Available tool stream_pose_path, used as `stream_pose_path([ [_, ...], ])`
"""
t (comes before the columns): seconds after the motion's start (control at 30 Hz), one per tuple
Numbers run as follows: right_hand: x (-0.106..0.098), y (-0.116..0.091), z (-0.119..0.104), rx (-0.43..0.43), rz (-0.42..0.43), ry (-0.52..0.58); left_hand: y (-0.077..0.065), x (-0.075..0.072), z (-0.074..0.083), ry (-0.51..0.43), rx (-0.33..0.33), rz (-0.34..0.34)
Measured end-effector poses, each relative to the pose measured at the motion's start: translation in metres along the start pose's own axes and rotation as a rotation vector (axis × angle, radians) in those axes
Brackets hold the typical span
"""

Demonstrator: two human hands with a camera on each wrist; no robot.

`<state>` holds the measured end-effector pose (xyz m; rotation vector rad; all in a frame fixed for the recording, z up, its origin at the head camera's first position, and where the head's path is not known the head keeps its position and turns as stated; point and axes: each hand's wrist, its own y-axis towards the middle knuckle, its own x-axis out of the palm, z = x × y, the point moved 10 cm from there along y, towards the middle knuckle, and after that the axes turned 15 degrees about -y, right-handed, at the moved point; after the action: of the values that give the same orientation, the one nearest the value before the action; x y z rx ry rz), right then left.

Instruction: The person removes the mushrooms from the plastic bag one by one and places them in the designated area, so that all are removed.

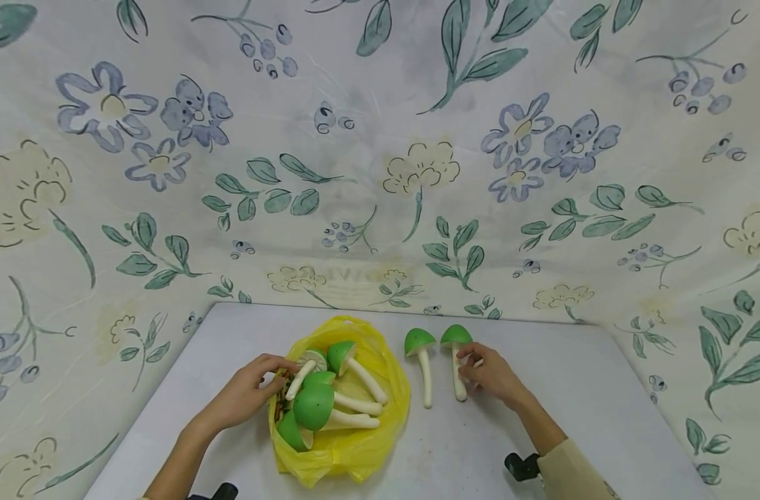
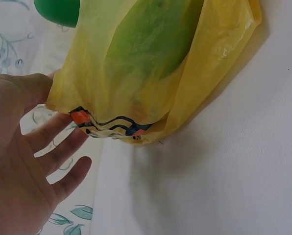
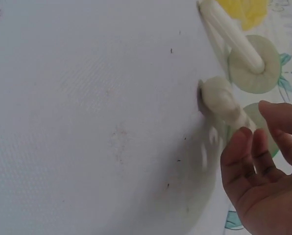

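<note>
A yellow plastic bag [image 1: 389, 434] lies on the table with its mouth wide, holding several toy mushrooms [image 1: 313, 406] with green caps and white stems. At the bag's left rim, my left hand [image 1: 245, 392] pinches the thin plastic between thumb and fingers; in the left wrist view some fingertips are hidden behind it. Right of the bag lie two more mushrooms side by side, a left one [image 1: 425, 375] and a right one [image 1: 456, 337]. My right hand [image 1: 492, 375] is at the right one's stem, its fingers loosely bent around it without a visible firm grip.
A white table [image 1: 580, 389] spreads under everything, and a floral cloth [image 1: 367, 229] rises behind its far edge. Black wrist-camera mounts show at both forearms, one by the right sleeve [image 1: 522, 467].
</note>
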<state>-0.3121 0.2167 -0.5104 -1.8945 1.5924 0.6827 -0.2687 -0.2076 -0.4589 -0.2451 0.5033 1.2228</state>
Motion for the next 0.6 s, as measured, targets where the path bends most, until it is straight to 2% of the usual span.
stream_pose_path([
  [0.17,-0.002,0.001,-0.01,-0.023,0.005,0.006,0.0,0.0,0.0,-0.001,-0.008,0.001],
  [0.4,-0.001,0.004,-0.04,-0.098,-0.027,-0.032,0.001,0.0,0.0,0.005,-0.018,0.002],
  [0.6,0.018,0.0,-0.075,-0.202,-0.118,-0.062,0.001,0.0,0.0,0.004,-0.026,0.002],
])
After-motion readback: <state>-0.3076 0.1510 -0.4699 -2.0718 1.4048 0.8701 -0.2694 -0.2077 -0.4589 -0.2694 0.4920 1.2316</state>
